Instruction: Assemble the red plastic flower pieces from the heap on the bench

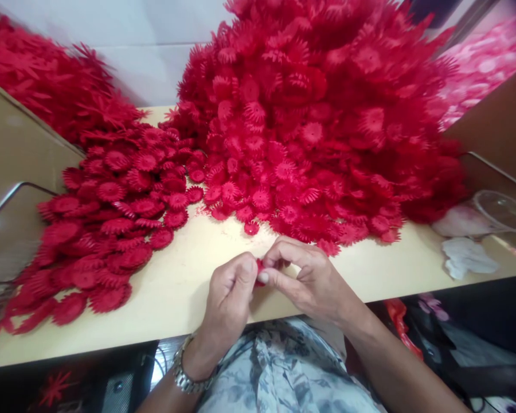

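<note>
Close to the table's front edge, my left hand (231, 287) and my right hand (303, 275) meet around one small red petal piece (259, 271). The left thumb and curled fingers pinch it from the left. From the right, the right thumb and forefinger press on it. Most of the piece is hidden by the fingers. Just beyond the hands lies a single small red flower piece (251, 228), in front of a tall heap of red fringed flower pieces (284, 166).
A lower pile of round red fringed pieces (112, 229) spreads over the left of the pale table (176, 304). Cardboard panels (17, 132) stand at both sides. At right are a clear plastic cup (503, 211) and a crumpled white tissue (468, 257). Pink pieces (490, 63) lie behind.
</note>
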### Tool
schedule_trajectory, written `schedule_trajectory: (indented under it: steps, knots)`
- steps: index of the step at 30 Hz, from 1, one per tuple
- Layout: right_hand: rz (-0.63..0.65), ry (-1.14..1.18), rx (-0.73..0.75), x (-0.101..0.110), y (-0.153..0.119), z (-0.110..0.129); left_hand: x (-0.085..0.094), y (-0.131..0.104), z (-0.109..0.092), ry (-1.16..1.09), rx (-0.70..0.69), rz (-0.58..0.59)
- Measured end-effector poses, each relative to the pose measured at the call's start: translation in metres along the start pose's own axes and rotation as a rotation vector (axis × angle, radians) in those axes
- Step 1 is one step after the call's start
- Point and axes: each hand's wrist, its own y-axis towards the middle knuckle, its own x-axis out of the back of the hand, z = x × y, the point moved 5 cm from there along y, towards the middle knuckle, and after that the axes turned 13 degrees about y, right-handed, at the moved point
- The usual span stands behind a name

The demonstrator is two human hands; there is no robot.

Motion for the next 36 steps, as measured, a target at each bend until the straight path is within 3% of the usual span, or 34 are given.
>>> schedule_trajectory:
  steps: [3, 8, 11, 13, 18, 22, 25, 28, 32, 36]
  knots:
    - [-0.042, -0.112, 0.101, 0.004, -0.001, 0.002, 0.0, -0.002, -0.001, 0.036, -0.005, 0.076]
    - [-0.354, -0.298, 0.192, 0.028, -0.001, 0.005, 0.005, -0.005, -0.011, 0.135, -0.096, 0.028]
    - [-0.253, -0.252, 0.187, 0.025, 0.002, 0.006, 0.008, -0.001, -0.013, 0.036, -0.045, -0.039]
    - [-0.18, -0.205, 0.195, 0.019, 0.003, 0.008, 0.006, 0.003, -0.014, -0.052, -0.02, -0.019]
    - [-0.159, -0.167, 0.178, 0.008, 0.002, 0.006, 0.0, 0.006, -0.019, -0.079, -0.096, 0.001]
    - [-0.248, -0.14, 0.184, 0.007, 0.0, 0.002, 0.001, 0.001, -0.018, -0.037, -0.131, -0.081]
    - [-0.429, -0.147, 0.166, 0.024, -0.001, -0.001, 0.006, -0.002, -0.015, -0.092, -0.097, -0.155]
    - [-0.561, -0.353, 0.212, 0.051, 0.007, 0.005, 0.013, -0.001, -0.009, -0.144, 0.01, -0.206]
    - [-0.485, -0.771, 0.402, 0.075, 0.036, 0.02, 0.011, 0.011, -0.005, -0.275, 0.135, -0.096]
    - [-0.48, -1.038, 0.321, 0.09, 0.06, 0.02, 0.006, 0.02, -0.012, -0.444, 0.152, -0.013]
